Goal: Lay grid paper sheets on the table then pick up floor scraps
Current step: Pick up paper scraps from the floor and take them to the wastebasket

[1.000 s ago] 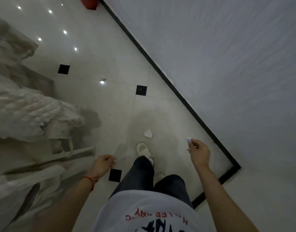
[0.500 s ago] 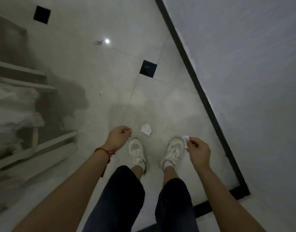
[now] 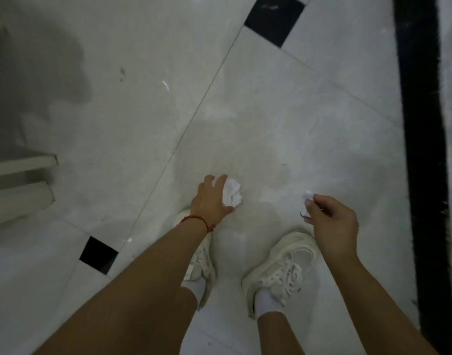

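A crumpled white paper scrap (image 3: pixel 232 193) lies on the pale tiled floor just ahead of my shoes. My left hand (image 3: pixel 210 201), with a red string at the wrist, is down at the floor with its fingers and thumb curled round that scrap. My right hand (image 3: pixel 332 224) hovers to the right, above my right shoe, and pinches a smaller white paper scrap (image 3: pixel 307 204) between thumb and fingertips.
My two white sneakers (image 3: pixel 281 272) stand on the tiles below my hands. A black border strip (image 3: pixel 422 149) runs along the wall at the right. Pale wooden furniture edges (image 3: pixel 20 180) jut in from the left. Black inset tiles (image 3: pixel 273 19) dot the floor.
I have bent down, so the floor is much nearer. My left hand dropped from beside my left shoe to the crumpled scrap and closed round it. My right hand kept its small scrap.
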